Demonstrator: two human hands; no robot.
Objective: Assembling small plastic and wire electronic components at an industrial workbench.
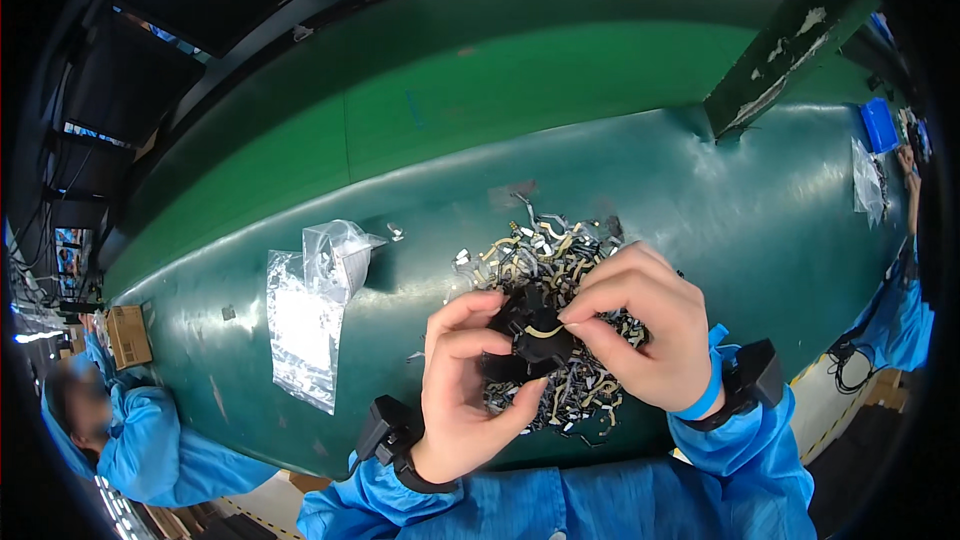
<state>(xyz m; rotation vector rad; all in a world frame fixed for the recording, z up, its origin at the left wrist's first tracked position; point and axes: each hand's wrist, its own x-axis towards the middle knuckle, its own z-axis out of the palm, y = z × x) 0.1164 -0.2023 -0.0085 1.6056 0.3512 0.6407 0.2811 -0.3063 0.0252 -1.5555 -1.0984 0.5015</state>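
Note:
In front of me, my left hand [465,392] is closed around a black moulded part [546,348], its fingers on the part's left side and the thumb below. A short, curved, pale yellow strip [545,331] lies across the part. My right hand [648,318] pinches at the strip's right end, with thumb and forefinger together. Beneath and behind both hands spreads a pile of small flexible strips [540,252], black, white, grey and yellowish. The hands hide the middle of this pile and some of the black part.
Left of the pile, clear plastic bags [305,330] lie on the green table [220,340]. A green post [785,55] stands at the back right. Beyond it are a blue bin [879,125] and another bag [867,183]. A person in blue [160,440] sits at the left, near a cardboard box [128,336].

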